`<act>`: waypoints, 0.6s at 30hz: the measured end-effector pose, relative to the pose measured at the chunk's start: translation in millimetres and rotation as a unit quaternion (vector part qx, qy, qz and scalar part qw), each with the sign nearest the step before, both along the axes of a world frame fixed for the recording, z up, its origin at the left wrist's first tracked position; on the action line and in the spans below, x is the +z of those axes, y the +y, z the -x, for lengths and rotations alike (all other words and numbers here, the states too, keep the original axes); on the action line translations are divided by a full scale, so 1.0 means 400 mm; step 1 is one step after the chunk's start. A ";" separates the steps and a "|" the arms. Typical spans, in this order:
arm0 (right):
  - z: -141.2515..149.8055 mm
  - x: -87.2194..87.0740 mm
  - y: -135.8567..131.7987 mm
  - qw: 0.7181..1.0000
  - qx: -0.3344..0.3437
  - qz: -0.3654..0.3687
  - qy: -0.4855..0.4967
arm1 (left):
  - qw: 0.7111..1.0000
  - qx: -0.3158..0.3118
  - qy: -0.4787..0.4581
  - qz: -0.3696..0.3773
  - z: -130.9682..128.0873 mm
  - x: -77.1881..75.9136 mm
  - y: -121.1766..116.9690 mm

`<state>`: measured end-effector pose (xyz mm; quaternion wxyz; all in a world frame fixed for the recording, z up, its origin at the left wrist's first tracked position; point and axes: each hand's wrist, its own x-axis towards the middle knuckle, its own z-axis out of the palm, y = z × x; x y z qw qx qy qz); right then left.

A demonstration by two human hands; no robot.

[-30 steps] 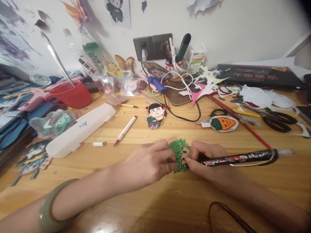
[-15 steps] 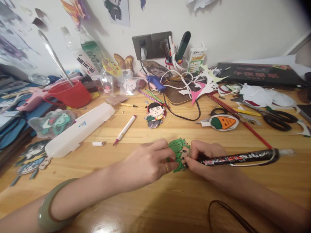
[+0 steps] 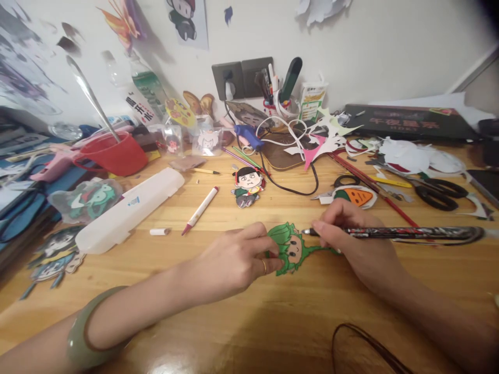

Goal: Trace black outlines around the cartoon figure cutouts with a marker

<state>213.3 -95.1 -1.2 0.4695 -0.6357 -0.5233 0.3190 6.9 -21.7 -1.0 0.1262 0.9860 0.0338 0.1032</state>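
Observation:
A green paper cutout figure (image 3: 295, 249) with a small smiling face lies sideways on the wooden table, a thin green strip running from it toward the right. Fingers of my left hand (image 3: 249, 254) are closed on its left edge. My right hand (image 3: 346, 234) grips a black patterned pen (image 3: 405, 232) almost level, its silver tip at the upper right edge of the figure. Whether the tip touches the paper I cannot tell. Beyond my hands lies a black-haired character cutout (image 3: 248, 187). An uncapped pink marker (image 3: 200, 210) rests to the left, near its white cap (image 3: 159, 231).
A white pencil case (image 3: 130, 210) and a red mug (image 3: 113, 153) are on the left. Behind stand a blue glue gun (image 3: 248, 136) with its cord and a pen holder (image 3: 283, 106). Black-handled scissors (image 3: 438, 192), a carrot cutout (image 3: 355, 196) and paper scraps (image 3: 417, 156) lie on the right.
My right hand has moved up and right, off the figure's face, bringing the pen tip to the upper edge. The face and green strip now show. My left hand stays on the cutout.

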 end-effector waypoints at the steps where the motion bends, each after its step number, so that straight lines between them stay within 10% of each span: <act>1: -0.009 0.004 0.006 1.000 -0.013 -0.005 0.004 | 1.000 -0.003 -0.009 0.013 0.001 0.000 0.002; 12: -0.015 0.039 -0.002 0.999 0.030 0.017 -0.035 | 0.974 0.087 -0.083 0.190 -0.001 0.029 0.045; 18: 0.047 0.025 -0.012 0.989 0.134 0.056 -0.032 | 0.982 0.053 -0.055 0.171 -0.009 0.027 0.031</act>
